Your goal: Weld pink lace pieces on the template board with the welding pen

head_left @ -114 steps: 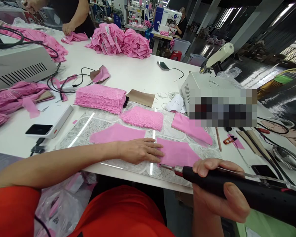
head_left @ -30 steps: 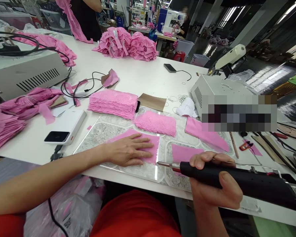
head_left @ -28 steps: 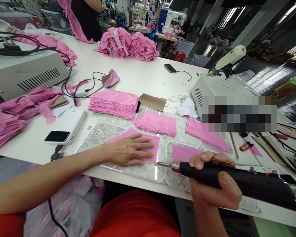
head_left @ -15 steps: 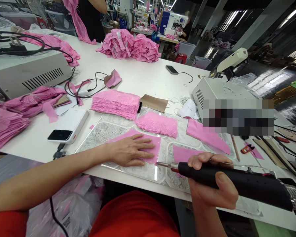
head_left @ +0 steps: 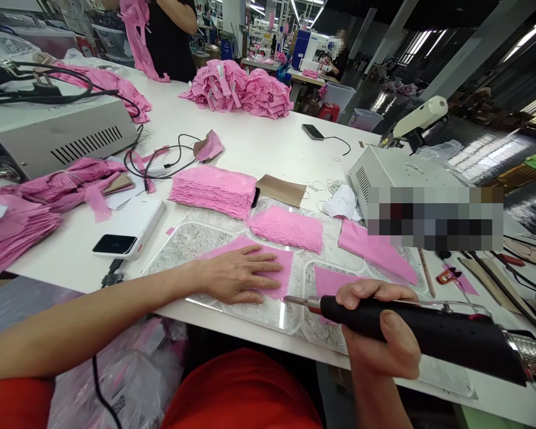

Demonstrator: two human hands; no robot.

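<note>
Our right grip (head_left: 377, 351) wrapped round thick black cylindrical tool (head_left: 451, 342), metal tip (head_left: 296, 301) just at corner of flat pink fabric panel (head_left: 286, 271) on grey stone-patterned board (head_left: 263, 316). Our left grip (head_left: 232, 275), spread, nothing grasped, on panel: we should press evenly, fingers off tip.

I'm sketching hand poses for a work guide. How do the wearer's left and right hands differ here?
The left hand lies flat on a pink fabric piece; the right hand is curled around a black-handled tool.
The left hand shows its back, while the right hand shows its thumb and curled fingers.
Both are bare.
</note>
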